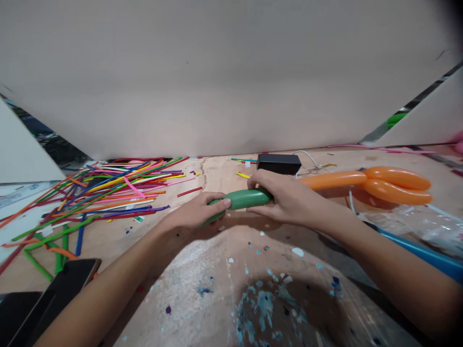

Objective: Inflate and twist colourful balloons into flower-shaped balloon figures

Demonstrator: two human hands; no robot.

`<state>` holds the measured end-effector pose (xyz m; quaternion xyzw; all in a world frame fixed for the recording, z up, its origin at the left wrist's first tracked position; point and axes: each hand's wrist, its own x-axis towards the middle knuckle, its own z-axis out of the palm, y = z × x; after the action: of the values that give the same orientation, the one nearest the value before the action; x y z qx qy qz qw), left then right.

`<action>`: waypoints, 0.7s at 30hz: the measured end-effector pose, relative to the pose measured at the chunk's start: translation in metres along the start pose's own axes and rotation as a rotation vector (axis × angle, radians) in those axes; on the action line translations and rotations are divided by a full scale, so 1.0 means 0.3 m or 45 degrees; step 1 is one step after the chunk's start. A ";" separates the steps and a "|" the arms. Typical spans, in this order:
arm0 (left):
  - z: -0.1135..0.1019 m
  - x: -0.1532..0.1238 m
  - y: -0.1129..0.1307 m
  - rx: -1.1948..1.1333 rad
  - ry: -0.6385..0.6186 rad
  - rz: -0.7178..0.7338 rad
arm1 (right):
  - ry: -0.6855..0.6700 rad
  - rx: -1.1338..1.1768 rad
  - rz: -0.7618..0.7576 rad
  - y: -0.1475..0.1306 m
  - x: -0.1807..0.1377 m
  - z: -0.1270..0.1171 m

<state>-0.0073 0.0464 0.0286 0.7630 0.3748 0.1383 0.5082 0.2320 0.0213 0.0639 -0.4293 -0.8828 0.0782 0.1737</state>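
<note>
A green long balloon [248,198], inflated, lies across between my two hands above the tabletop. My left hand [206,208] is closed round its left part, the thumb pressed on top. Around its right end my right hand [284,196] is wrapped, fingers on the far side and thumb on the near side. The balloon's ends are mostly hidden by my hands. Just behind my right hand sits a black box-shaped device [278,164]. To the right lies an inflated orange balloon [394,185] twisted into loops at its far end.
Many uninflated long balloons [144,185] in mixed colours are heaped at the left. Dark flat objects [72,277] lie at the lower left. A blue balloon [415,248] and clear plastic [434,226] are at the right. A pale wall panel [224,96] stands behind the paint-flecked table [202,299].
</note>
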 end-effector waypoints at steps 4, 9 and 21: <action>-0.035 0.027 0.042 -0.007 -0.048 0.016 | -0.050 0.000 0.139 -0.004 -0.014 -0.029; -0.036 0.031 0.070 -0.207 -0.023 0.065 | -0.162 0.076 0.188 0.004 -0.016 -0.073; -0.007 0.041 0.053 -0.680 0.246 0.153 | 0.104 0.102 0.179 -0.015 -0.009 -0.035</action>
<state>0.0065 0.0534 0.0414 0.6061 0.3259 0.3340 0.6441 0.2343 0.0164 0.0743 -0.4858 -0.8389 0.1080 0.2205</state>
